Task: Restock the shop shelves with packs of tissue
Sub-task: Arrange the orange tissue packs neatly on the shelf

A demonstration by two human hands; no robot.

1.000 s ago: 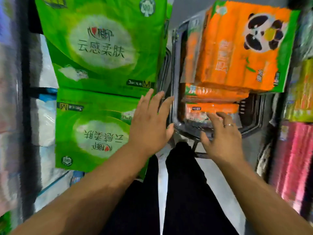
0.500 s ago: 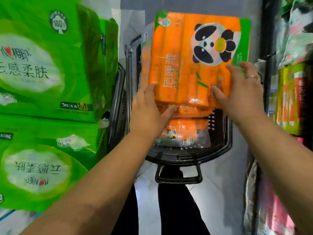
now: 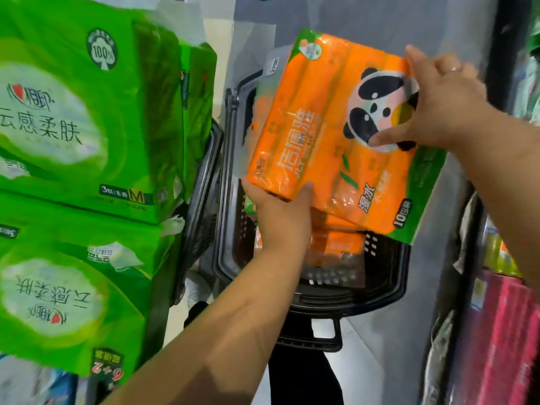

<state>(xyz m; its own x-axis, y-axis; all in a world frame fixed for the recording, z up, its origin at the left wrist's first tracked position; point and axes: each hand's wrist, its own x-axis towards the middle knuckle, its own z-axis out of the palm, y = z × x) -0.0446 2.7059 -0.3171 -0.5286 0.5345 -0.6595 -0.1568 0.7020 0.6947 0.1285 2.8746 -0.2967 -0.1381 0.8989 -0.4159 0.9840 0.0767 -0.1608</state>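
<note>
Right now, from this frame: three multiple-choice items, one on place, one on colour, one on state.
1. Where is the orange pack?
A. on a shelf
B. held over the basket
C. on the floor

2. What colour are the left packs?
A. green
B. purple
C. black

3. What is the left hand doing?
A. hanging open and idle
B. gripping the pack's lower corner
C. resting on the basket handle

Key:
1 B: left hand and right hand hold it above the basket.
2 A: the wrappers are green.
3 B: its thumb curls over the pack's edge.
</note>
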